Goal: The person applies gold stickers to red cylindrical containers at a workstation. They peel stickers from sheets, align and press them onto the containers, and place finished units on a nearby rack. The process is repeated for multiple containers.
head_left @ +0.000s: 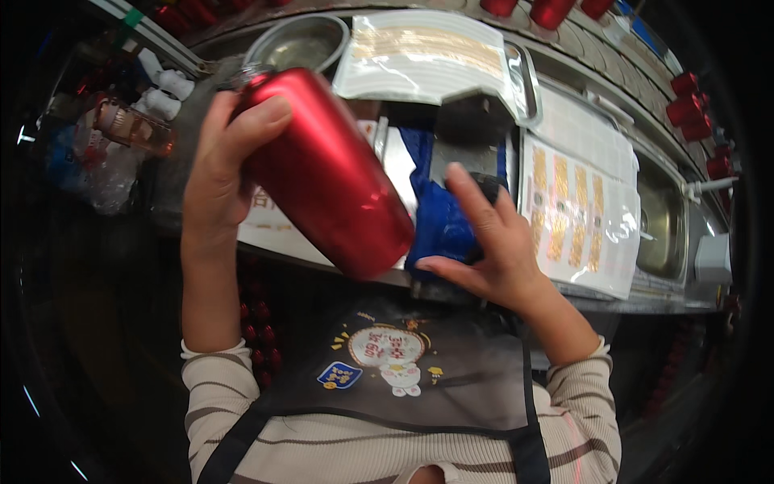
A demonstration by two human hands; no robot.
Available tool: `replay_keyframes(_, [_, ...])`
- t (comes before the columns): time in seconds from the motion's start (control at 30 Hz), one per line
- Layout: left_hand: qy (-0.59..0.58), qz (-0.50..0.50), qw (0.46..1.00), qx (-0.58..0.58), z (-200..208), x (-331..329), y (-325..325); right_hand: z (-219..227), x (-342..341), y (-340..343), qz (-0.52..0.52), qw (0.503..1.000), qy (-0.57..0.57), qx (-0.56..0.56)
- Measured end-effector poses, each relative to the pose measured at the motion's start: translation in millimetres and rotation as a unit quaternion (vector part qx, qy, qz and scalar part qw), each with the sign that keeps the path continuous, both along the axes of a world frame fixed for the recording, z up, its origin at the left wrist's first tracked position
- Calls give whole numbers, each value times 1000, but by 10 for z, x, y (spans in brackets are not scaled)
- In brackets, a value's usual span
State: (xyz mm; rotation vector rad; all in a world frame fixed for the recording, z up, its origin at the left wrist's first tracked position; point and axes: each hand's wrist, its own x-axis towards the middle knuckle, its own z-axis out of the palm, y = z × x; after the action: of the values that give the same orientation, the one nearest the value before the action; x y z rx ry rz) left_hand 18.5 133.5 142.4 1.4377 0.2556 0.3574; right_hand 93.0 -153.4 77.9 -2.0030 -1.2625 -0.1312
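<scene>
My left hand (219, 169) is wrapped round a glossy red metal bottle (330, 173) near its neck. The bottle is tilted, its neck at upper left and its base toward the middle of the bench. To the right, my right hand (504, 254) has its fingers spread and holds nothing that I can see. It is beside a fixture draped in blue cloth (442, 222), and a dark block (472, 121) rises behind that. Whether the fingertips touch the cloth or a black part beneath them, I cannot tell.
White sheets with gold decals (576, 214) lie on the right, before a metal sink (667, 234). Another sheet with gold strips (423, 60) is at the back, by a metal bowl (298, 44). Red bottles (552, 12) line a conveyor beyond. Plastic wrapping (113, 181) lies left.
</scene>
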Motion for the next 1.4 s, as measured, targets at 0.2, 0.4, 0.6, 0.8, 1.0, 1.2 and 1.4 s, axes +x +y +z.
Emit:
replay_keyframes(0.2, [85,-158,983,-37,-594,425,-1316,-400,-418,-503,-61,995,53,55])
replay_keyframes(0.4, [97,-147,984,28,-820,713,-1393,-500,-390,-529,-153,984,73,53])
replay_keyframes(0.6, [80,-134,981,116,-892,846,-1234,-546,-279,-374,-186,981,63,0])
replay_keyframes(0.8, [45,-108,968,221,-826,730,-1098,165,218,-781,-70,919,382,-63])
replay_keyframes(1.0, [-88,52,972,212,-384,2142,-72,300,1316,-748,-248,942,210,83])
replay_keyframes(1.2, [2,279,871,404,-277,4258,954,196,2627,186,-238,969,42,48])
replay_keyframes(1.4, [-96,365,854,358,-848,4883,800,255,3667,793,-313,947,-41,-49])
